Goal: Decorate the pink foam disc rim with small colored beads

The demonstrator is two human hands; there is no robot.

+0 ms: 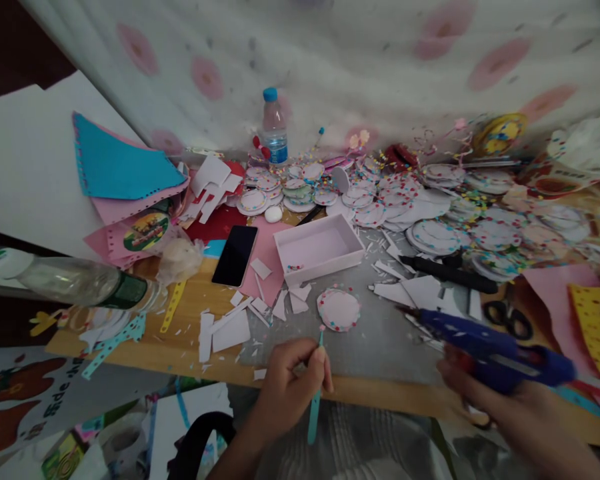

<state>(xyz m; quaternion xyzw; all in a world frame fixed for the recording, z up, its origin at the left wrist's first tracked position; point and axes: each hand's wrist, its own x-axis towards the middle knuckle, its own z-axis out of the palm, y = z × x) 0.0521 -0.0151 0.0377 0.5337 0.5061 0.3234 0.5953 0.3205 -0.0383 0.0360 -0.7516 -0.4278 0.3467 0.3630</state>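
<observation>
My left hand (293,381) is closed in a pinch round a thin teal stick (314,400) with a small pink tip, held just in front of a white round disc (338,309) edged with coloured dots. My right hand (500,410) grips a blue glue gun (485,345) whose nozzle points left over white paper scraps. A white shallow box (318,248) lies behind the disc.
Many decorated discs (430,213) cover the back of the table. A black phone (235,255), a water bottle (275,128), black scissors (505,316), a black marker (453,273), coloured paper sheets (120,170) and a lying bottle (65,283) surround the work spot.
</observation>
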